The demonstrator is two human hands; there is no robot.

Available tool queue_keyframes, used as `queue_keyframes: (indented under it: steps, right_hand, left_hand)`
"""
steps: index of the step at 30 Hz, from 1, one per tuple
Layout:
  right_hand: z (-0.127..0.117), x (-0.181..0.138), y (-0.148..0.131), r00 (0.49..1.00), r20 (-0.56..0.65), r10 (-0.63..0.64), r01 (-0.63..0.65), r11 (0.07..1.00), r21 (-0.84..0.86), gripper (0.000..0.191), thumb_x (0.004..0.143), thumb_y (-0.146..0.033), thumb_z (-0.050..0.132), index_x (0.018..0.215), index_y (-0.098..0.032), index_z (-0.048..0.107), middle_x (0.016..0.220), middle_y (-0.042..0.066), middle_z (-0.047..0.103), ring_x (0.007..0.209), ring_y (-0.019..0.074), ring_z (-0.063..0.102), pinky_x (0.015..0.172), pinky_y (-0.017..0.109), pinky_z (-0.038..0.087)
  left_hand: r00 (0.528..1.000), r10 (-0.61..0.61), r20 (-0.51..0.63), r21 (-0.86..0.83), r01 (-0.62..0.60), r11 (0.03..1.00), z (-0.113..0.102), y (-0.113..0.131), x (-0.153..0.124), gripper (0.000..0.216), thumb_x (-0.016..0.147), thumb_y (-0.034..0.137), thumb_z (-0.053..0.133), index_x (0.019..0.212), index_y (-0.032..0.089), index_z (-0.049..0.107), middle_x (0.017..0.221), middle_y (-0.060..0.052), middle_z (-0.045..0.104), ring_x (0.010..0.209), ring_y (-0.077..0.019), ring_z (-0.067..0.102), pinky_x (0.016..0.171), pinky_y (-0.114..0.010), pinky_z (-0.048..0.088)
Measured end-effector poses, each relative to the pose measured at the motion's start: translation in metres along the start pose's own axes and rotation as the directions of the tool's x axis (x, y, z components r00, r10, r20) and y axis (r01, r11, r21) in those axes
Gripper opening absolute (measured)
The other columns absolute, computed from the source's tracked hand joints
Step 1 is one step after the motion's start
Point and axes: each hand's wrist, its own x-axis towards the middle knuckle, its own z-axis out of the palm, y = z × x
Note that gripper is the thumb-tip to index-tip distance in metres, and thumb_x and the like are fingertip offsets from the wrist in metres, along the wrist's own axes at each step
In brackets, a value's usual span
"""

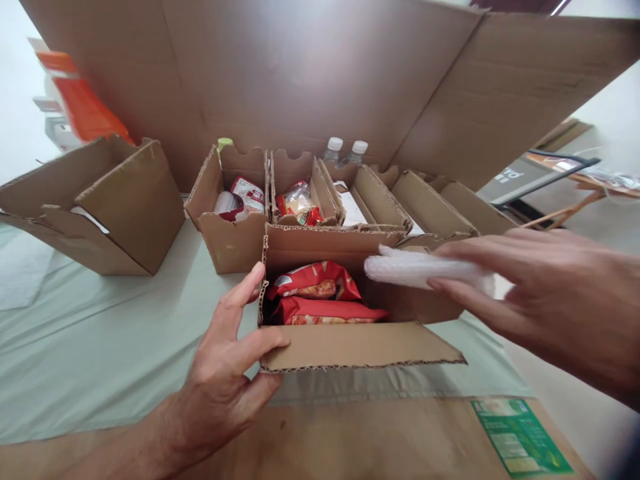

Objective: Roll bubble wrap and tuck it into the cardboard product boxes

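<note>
An open cardboard box [350,347] stands in front of me, with two red snack packets [320,310] lying in its left part. My left hand [225,360] grips the box's left front corner, thumb over the front wall and fingers along the left side. Over the right part of the box, my right hand [540,293] pinches a white, folded, translucent wrap [420,268], which looks like bubble wrap or foam sheet. Motion blurs this hand a little. The wrap is above the box's rim, apart from the red packets.
Behind the box is a row of cardboard bins [233,243] holding packets and white items. Two clear bottles [345,150] with white caps stand behind them. Another cardboard box [125,213] is at left. A large cardboard panel [300,73] rises behind; a green leaflet [523,437] lies front right.
</note>
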Motion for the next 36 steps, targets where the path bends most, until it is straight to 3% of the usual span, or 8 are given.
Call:
queue_keyframes:
  steps: [4,7,16,19,22,26,30,36]
  right_hand:
    - [0.002,0.038,-0.041,0.859,0.506,0.074,0.034,0.979,-0.202,0.031,0.095,-0.038,0.053,0.075,-0.023,0.07,0.074,0.013,0.075,0.073,0.0328,0.073,0.058,0.037,0.045]
    - [0.028,0.06,-0.063,0.789,0.613,0.037,0.047,0.992,-0.12,0.025,0.092,-0.024,0.057,0.074,-0.017,0.073,0.081,0.018,0.077,0.082,0.0326,0.076,0.061,0.034,0.05]
    - [0.046,0.037,-0.049,0.882,0.452,-0.133,0.068,0.985,0.156,0.032,0.092,-0.018,0.059,0.122,-0.017,0.07,0.122,0.013,0.075,0.106,0.0279,0.072,0.085,0.035,0.056]
    - [0.018,-0.004,-0.022,0.989,0.147,0.021,-0.049,0.98,0.192,0.034,0.094,-0.025,0.058,0.127,-0.021,0.067,0.132,0.011,0.07,0.1,0.0259,0.072,0.078,0.035,0.056]
    - [0.009,-0.058,0.001,0.954,-0.148,0.26,-0.195,0.915,0.353,0.026,0.097,-0.041,0.058,0.112,-0.025,0.072,0.114,0.008,0.076,0.077,0.0192,0.072,0.055,0.029,0.05]
    - [0.046,-0.11,0.01,0.916,-0.046,0.398,-0.311,0.78,0.543,0.045,0.092,-0.06,0.061,0.121,-0.026,0.069,0.105,0.011,0.076,0.079,0.0237,0.072,0.047,0.03,0.048]
    - [0.098,-0.095,-0.01,0.935,0.104,0.34,-0.299,0.594,0.747,0.074,0.082,-0.065,0.07,0.139,-0.02,0.057,0.124,0.014,0.073,0.102,0.0301,0.072,0.078,0.043,0.061]
    - [0.104,-0.069,-0.047,0.954,0.099,0.284,-0.236,0.503,0.831,0.038,0.089,-0.055,0.064,0.103,-0.021,0.073,0.105,0.009,0.08,0.1,0.03,0.074,0.086,0.041,0.062]
  left_hand:
    - [1.0,-0.017,-0.017,-0.02,0.017,1.0,0.002,0.001,-0.002,0.043,0.074,-0.006,0.056,0.104,0.022,0.067,0.169,-0.009,0.03,0.15,-0.0288,0.041,0.115,-0.047,0.047]
    - [1.0,-0.015,-0.015,-0.021,0.014,1.0,0.003,0.002,-0.003,0.041,0.075,-0.005,0.058,0.105,0.022,0.068,0.168,-0.01,0.031,0.149,-0.0297,0.042,0.114,-0.047,0.048]
    - [0.999,-0.04,-0.034,-0.051,0.038,0.998,0.004,0.007,0.001,0.03,0.091,0.005,0.059,0.111,0.025,0.069,0.165,-0.009,0.037,0.148,-0.0285,0.044,0.113,-0.048,0.048]
    - [0.985,-0.148,-0.089,-0.066,0.143,0.988,0.0,0.006,-0.01,0.051,0.094,0.013,0.061,0.14,0.031,0.055,0.166,-0.008,0.035,0.147,-0.0291,0.044,0.115,-0.051,0.047]
    - [0.953,-0.283,-0.111,-0.133,0.268,0.954,-0.004,-0.002,-0.029,0.068,0.093,0.022,0.066,0.154,0.037,0.04,0.166,-0.008,0.035,0.144,-0.0307,0.047,0.112,-0.052,0.05]
    - [0.892,-0.447,-0.058,-0.212,0.427,0.879,-0.004,-0.018,-0.046,0.073,0.093,0.031,0.069,0.157,0.038,0.034,0.164,-0.008,0.039,0.143,-0.0302,0.049,0.111,-0.049,0.052]
    - [0.872,-0.487,0.052,-0.319,0.477,0.819,0.017,-0.023,-0.028,0.082,0.091,0.041,0.072,0.16,0.034,0.028,0.166,-0.01,0.036,0.147,-0.0307,0.044,0.115,-0.049,0.048]
    - [0.895,-0.446,0.015,-0.408,0.413,0.814,0.056,-0.007,-0.002,0.074,0.089,0.053,0.069,0.15,0.021,0.043,0.145,-0.016,0.06,0.134,-0.0328,0.058,0.112,-0.051,0.049]
